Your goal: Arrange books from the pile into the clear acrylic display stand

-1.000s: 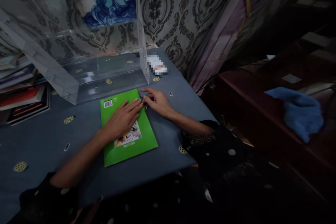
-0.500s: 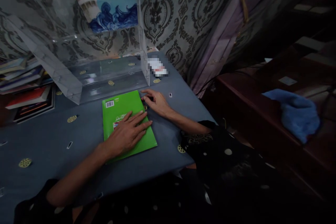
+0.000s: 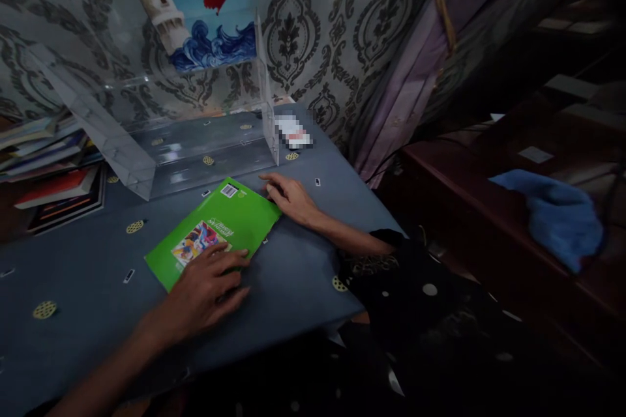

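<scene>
A thin green book [image 3: 244, 218] lies flat on the blue-grey cloth of the table [image 3: 303, 287], turned at a slant, with a barcode and a small colourful picture on its cover. My left hand [image 3: 208, 283] is over its near edge, fingers spread and slightly bent, the fingertips on or just above the cover. At the book's far right corner is my right hand [image 3: 291, 199], its index finger stretched out and its thumb apart. It seems to touch that corner, and I see nothing held in it.
Behind the book stands a clear acrylic stand [image 3: 141, 172]. Stacked books [image 3: 59, 192] lie at the left. A blurred-out white item [image 3: 293, 130] rests beside the stand. A blue cloth [image 3: 557, 212] drapes over dark red furniture [image 3: 450, 176] at the right.
The green book has turned clockwise, its near end swinging left. My left hand has slid back toward me and off most of the cover. My right hand has barely moved.
</scene>
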A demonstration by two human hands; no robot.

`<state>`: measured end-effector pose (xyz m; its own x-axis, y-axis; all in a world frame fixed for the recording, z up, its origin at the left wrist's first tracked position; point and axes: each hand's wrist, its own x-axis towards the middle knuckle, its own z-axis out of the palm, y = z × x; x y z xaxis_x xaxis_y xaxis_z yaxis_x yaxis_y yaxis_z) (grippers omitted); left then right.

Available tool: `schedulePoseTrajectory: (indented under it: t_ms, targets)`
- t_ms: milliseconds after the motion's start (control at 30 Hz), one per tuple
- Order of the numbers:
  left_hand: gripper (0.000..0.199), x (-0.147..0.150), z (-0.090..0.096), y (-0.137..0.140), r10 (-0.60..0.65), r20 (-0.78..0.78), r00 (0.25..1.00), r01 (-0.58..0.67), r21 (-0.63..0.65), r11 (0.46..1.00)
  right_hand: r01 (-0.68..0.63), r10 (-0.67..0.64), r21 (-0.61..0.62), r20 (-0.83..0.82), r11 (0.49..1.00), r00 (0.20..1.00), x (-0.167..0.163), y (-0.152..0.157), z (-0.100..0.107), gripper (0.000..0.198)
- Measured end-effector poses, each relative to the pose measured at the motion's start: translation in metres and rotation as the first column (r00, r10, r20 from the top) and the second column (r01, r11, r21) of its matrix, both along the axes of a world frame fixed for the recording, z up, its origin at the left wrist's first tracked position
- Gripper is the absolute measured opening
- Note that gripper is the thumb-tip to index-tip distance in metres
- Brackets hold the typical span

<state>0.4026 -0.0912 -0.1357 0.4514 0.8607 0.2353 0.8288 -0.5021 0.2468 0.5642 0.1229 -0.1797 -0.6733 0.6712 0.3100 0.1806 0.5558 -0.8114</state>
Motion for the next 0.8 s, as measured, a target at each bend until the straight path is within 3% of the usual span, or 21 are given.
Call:
schedulePoseTrajectory:
  t_ms: [233, 467, 800]
  targets:
    - [0.021, 0.01, -0.002, 0.012, 0.155, -0.174, 0.972, -0.13, 0.147, 0.981, -0.031, 0.031, -0.034, -0.006, 0.999, 0.999, -0.001, -0.01, 0.001, 0.033]
    - [0.043, 0.024, -0.016, 0.039, 0.072, -0.222, 0.972, -0.059, 0.067, 0.996, -0.033, 0.03, -0.083, -0.039, 0.996, 0.999, 0.014, -0.017, 0.001, 0.033]
    - [0.052, 0.011, -0.016, 0.082, 0.11, -0.227, 0.968, -0.119, -0.026, 0.993, -0.01, 0.01, 0.006, -0.023, 1.0, 1.0, 0.019, -0.017, 0.001, 0.03]
